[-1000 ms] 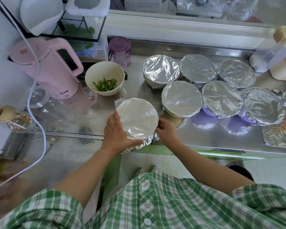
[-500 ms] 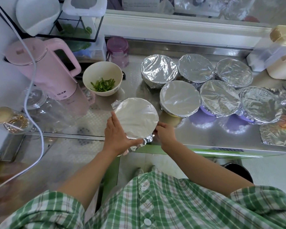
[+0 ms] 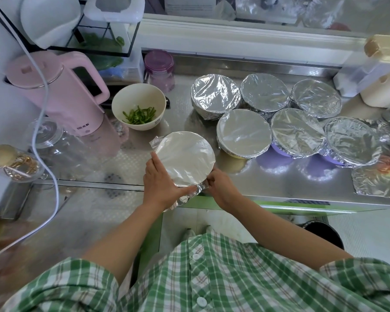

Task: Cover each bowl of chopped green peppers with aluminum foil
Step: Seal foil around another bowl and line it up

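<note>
Surface (image 3: 268, 176) of shiny steel holds everything. A pink kettle (image 3: 72, 93) stands at the left. Six covered bowls (image 3: 243, 134) sit in two rows at the back right. The near bowl (image 3: 185, 157), with foil (image 3: 196, 189) pulled flat over its top, sits at the front edge, between both hands. An open bowl (image 3: 139, 97) sits behind it, to the left, with peppers (image 3: 140, 114) inside. The left hand (image 3: 160, 183) cups the near bowl's left side, thumb along the front rim, same as before. The right hand (image 3: 221, 188) has slid along the front rim toward the left thumb and pinches the foil there.
</note>
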Motion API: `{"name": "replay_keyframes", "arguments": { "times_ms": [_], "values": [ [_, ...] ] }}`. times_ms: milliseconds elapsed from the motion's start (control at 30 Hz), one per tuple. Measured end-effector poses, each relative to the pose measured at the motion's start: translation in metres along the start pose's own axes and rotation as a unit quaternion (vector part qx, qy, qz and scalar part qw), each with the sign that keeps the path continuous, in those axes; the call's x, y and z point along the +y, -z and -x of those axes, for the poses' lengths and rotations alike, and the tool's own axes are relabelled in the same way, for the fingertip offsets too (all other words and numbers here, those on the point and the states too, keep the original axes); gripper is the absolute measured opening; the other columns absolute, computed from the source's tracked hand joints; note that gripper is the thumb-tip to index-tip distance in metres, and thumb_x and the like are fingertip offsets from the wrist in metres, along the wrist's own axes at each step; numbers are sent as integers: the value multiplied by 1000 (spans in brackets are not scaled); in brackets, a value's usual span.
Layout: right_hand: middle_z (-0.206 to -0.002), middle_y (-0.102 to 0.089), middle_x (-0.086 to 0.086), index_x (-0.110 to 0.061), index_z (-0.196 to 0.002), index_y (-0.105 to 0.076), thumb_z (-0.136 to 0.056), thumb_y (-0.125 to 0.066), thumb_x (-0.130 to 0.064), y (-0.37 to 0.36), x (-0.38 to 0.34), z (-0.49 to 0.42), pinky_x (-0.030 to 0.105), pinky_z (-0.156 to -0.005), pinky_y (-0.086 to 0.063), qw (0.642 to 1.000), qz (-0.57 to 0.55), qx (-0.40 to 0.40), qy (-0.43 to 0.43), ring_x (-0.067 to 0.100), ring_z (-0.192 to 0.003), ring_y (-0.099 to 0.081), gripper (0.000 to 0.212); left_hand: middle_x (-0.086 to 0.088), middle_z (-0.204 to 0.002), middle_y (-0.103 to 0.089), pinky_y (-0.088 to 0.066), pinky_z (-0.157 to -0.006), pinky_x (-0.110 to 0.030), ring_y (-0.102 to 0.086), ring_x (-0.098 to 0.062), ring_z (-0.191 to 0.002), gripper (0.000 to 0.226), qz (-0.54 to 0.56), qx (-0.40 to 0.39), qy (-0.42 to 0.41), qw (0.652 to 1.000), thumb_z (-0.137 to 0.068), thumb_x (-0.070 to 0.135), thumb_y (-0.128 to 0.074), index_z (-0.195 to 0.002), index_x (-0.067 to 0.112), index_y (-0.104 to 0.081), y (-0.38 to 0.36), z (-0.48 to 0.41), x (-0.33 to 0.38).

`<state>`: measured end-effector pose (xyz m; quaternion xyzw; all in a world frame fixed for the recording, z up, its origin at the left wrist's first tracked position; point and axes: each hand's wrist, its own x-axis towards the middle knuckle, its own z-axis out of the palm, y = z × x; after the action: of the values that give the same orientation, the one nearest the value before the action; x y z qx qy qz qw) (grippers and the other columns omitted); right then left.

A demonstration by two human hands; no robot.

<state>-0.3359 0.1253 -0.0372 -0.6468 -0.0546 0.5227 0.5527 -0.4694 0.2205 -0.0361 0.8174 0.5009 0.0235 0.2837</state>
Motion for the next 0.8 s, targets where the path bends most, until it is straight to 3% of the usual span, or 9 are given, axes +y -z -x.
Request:
{"name": "replay_keyframes", "arguments": {
  "times_ms": [133,233,300,367,467,533,667,800],
  "values": [
    [-50,-51,-11,-17,-89,-52,-90,-29,13,1,-7,5,16,-45,-38,998,50,-7,25,7,-49,-41,37,-20,-148,-25,-34,-111,-46,-32,-34,-135,158,23,-8,0,1000,-43,84,-75,-153,1,2,1,2,-1],
    [-64,-49,-1,-16,-96,-55,-93,-32,6,6,-16,0,15,-42,-36,997,66,19,21,8,-52,-40,32,-16,-135,-40,-42,-103,-50,-43,-32,-121,136,21,35,-27,999,-48,98,-51,-141,3,-27,5,2,-13],
    [-69,-49,1,-16,-93,-56,-93,-32,5,9,-23,-3,15,-44,-39,996,86,19,18,6,-52,-44,31,-19,-137,-38,-39,-107,-52,-39,-35,-125,126,-21,93,-57,994,-53,100,-42,-132,2,-35,8,-2,-22],
    [-71,-50,3,-14,-89,-55,-93,-32,7,10,-28,-5,14,-46,-39,995,92,12,24,6,-52,-46,32,-22,-157,-18,-20,-120,-48,-19,-38,-145,132,-57,94,-99,989,-56,97,-44,-146,1,-26,12,-9,-23],
    [-71,-48,6,-10,-85,-53,-93,-30,9,9,-31,-6,13,-45,-39,996,87,7,23,8,-53,-46,32,-13,-164,17,-1,-121,-45,11,-30,-152,150,-82,-5,-153,985,-49,104,-33,-157,5,-3,16,-20,-13],
    [-70,-46,6,-8,-82,-51,-92,-28,10,8,-33,-6,13,-44,-38,996,84,3,21,9,-53,-45,31,-13,-163,18,-2,-122,-44,10,-28,-152,158,-24,-64,-119,991,-43,102,-46,-156,4,9,16,-25,-7],
    [-64,-40,4,-9,-75,-44,-96,-27,9,8,-34,-3,13,-38,-35,996,83,-3,22,0,-38,-44,33,-8,-163,21,-3,-125,-44,15,-22,-151,163,52,-109,-76,990,-42,79,-73,-153,8,22,13,-25,-13],
    [-66,-39,1,-12,-74,-45,-96,-31,4,11,-30,-7,11,-42,-34,992,120,12,32,10,-56,-37,31,-4,-158,35,-5,-124,-49,26,-22,-149,171,48,-138,-136,980,-39,81,-80,-149,13,32,9,-26,-33]
  ]
}}
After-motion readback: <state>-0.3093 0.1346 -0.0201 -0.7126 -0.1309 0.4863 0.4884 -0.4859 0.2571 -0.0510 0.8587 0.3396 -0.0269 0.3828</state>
